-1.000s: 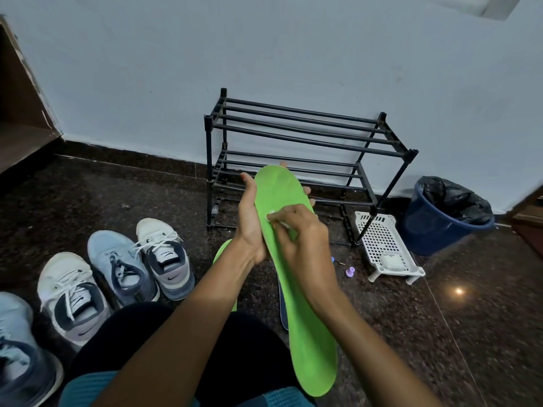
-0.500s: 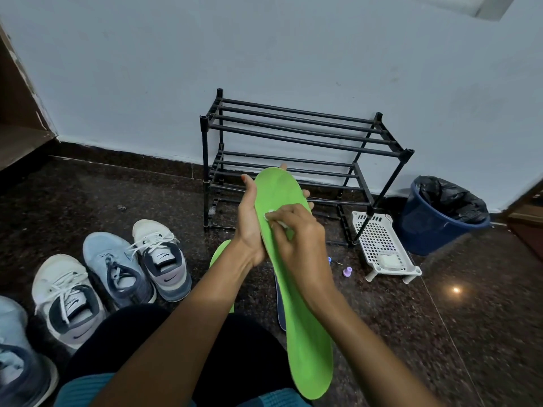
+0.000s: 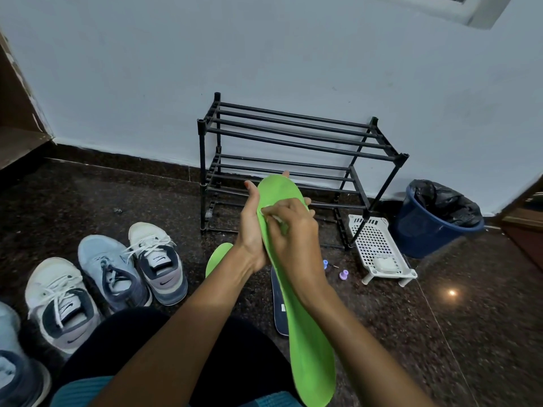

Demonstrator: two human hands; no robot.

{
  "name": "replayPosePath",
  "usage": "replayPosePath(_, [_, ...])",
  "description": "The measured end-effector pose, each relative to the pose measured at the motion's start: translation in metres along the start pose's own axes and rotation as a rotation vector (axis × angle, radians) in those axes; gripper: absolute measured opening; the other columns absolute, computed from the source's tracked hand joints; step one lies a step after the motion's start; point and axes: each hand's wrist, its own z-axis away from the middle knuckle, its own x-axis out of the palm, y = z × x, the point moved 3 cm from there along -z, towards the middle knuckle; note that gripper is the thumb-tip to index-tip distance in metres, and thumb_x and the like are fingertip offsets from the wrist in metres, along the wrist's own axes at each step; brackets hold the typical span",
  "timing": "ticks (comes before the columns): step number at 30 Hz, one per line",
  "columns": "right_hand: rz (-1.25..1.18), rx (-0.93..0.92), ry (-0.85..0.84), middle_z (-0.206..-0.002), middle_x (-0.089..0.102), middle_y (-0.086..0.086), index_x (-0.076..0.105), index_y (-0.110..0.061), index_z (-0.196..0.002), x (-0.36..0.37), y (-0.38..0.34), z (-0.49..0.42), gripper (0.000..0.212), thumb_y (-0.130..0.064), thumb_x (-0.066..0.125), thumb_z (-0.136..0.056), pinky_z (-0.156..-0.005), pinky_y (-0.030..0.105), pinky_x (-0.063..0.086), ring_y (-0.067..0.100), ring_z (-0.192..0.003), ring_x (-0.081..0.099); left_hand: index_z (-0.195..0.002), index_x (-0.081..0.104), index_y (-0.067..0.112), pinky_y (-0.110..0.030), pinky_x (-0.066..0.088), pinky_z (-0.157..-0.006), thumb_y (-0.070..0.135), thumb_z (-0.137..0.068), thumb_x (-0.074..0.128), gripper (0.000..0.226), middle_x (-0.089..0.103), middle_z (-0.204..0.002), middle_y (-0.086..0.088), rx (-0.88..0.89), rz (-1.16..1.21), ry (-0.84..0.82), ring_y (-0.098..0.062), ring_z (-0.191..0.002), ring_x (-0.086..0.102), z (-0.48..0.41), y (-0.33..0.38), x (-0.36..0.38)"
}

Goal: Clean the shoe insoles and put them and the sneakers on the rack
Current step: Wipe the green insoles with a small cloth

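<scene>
Pinching what looked like a white wipe (image 3: 276,217), the right hand (image 3: 296,245) had slid toward the left edge of the green insole (image 3: 311,356). The left hand (image 3: 249,230) still gripped it above the floor (image 3: 470,333), so cleaning continued.

The left hand (image 3: 252,230) grips the green insole (image 3: 311,342) near its upper end. The right hand (image 3: 293,233) pinches a small white wipe (image 3: 276,217) against the insole's face. The black rack (image 3: 293,142) stands behind, against the wall. Sneakers (image 3: 160,259) sit on the floor at left.
</scene>
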Motion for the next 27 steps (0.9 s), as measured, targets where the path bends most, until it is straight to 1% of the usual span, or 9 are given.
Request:
replayPosePath(3, [0.025, -0.011, -0.019, -0.087, 0.059, 0.011, 0.069, 0.000, -0.089, -0.003, 0.001, -0.005, 0.015, 0.005, 0.058, -0.080, -0.072, 0.007, 0.032, 0.018, -0.081, 0.052, -0.119, 0.060, 0.032, -0.048, 0.042, -0.103, 0.071, -0.088, 0.012, 0.069, 0.058, -0.127, -0.019, -0.002, 0.031, 0.012, -0.035, -0.117, 0.056, 0.001, 0.001, 0.001])
replayPosePath(4, [0.048, -0.005, -0.018, -0.089, 0.058, 0.010, 0.068, 0.000, -0.092, -0.005, 0.004, -0.008, 0.015, 0.003, 0.058, -0.082, -0.071, 0.011, 0.034, 0.018, -0.084, 0.052, -0.119, 0.060, 0.031, -0.044, 0.045, -0.101, 0.069, -0.089, 0.012, 0.069, 0.061, -0.124, -0.016, 0.010, 0.026, 0.019, -0.032, -0.116, 0.057, 0.001, 0.001, 0.000])
replayPosePath(6, [0.088, 0.025, 0.017, -0.092, 0.057, 0.007, 0.067, 0.000, -0.096, -0.011, 0.010, -0.015, 0.015, 0.000, 0.057, -0.085, -0.073, 0.020, 0.040, 0.020, -0.088, 0.053, -0.123, 0.057, 0.028, -0.034, 0.054, -0.086, 0.065, -0.091, 0.011, 0.067, 0.067, -0.114, -0.006, 0.032, 0.001, 0.025, -0.022, -0.104, 0.065, 0.001, 0.002, 0.000])
replayPosePath(9, [0.082, 0.053, 0.053, -0.091, 0.056, 0.005, 0.067, 0.000, -0.096, -0.014, 0.015, -0.018, 0.015, 0.002, 0.057, -0.085, -0.073, 0.026, 0.045, 0.022, -0.088, 0.054, -0.129, 0.052, 0.026, -0.029, 0.057, -0.075, 0.064, -0.092, 0.010, 0.068, 0.069, -0.109, -0.004, 0.043, -0.017, 0.006, -0.018, -0.095, 0.068, -0.001, 0.002, -0.002])
replayPosePath(13, [-0.007, -0.001, -0.022, -0.087, 0.059, 0.010, 0.068, 0.001, -0.090, -0.002, 0.003, 0.001, 0.015, 0.005, 0.058, -0.081, -0.072, 0.020, 0.040, 0.024, -0.083, 0.056, -0.134, 0.050, 0.029, -0.034, 0.056, -0.082, 0.068, -0.090, 0.009, 0.072, 0.062, -0.119, -0.018, 0.052, 0.005, -0.013, -0.028, -0.101, 0.064, 0.000, 0.007, -0.003])
replayPosePath(18, [-0.051, -0.010, -0.065, -0.086, 0.061, 0.010, 0.069, -0.001, -0.090, -0.005, 0.000, 0.009, 0.017, 0.005, 0.058, -0.079, -0.075, 0.021, 0.040, 0.025, -0.084, 0.058, -0.130, 0.053, 0.031, -0.038, 0.054, -0.084, 0.069, -0.089, 0.010, 0.071, 0.064, -0.113, -0.020, 0.062, 0.021, -0.020, -0.031, -0.098, 0.065, -0.001, 0.008, -0.001])
replayPosePath(23, [0.058, 0.091, 0.008, -0.094, 0.059, 0.008, 0.067, 0.001, -0.093, -0.017, 0.024, 0.000, 0.015, 0.005, 0.056, -0.084, -0.082, 0.012, 0.034, 0.022, -0.107, 0.054, -0.135, 0.050, 0.027, -0.037, 0.054, -0.081, 0.068, -0.090, 0.009, 0.072, 0.066, -0.106, -0.019, 0.087, 0.003, -0.051, -0.027, -0.092, 0.066, -0.001, 0.009, -0.001])
replayPosePath(25, [0.067, 0.094, 0.001, -0.094, 0.059, 0.008, 0.068, 0.000, -0.094, -0.015, 0.025, 0.003, 0.016, 0.004, 0.056, -0.084, -0.080, 0.014, 0.035, 0.023, -0.100, 0.055, -0.135, 0.049, 0.028, -0.037, 0.054, -0.082, 0.068, -0.090, 0.009, 0.073, 0.065, -0.106, -0.019, 0.085, 0.007, -0.055, -0.027, -0.092, 0.064, -0.001, 0.009, -0.001])
replayPosePath(27, [0.031, 0.086, -0.017, -0.090, 0.060, 0.008, 0.069, 0.000, -0.092, -0.010, 0.021, 0.008, 0.015, 0.004, 0.058, -0.083, -0.076, 0.022, 0.042, 0.025, -0.088, 0.057, -0.132, 0.051, 0.028, -0.040, 0.051, -0.085, 0.067, -0.090, 0.008, 0.072, 0.066, -0.102, -0.018, 0.092, 0.020, -0.045, -0.029, -0.092, 0.063, -0.003, 0.009, -0.002])
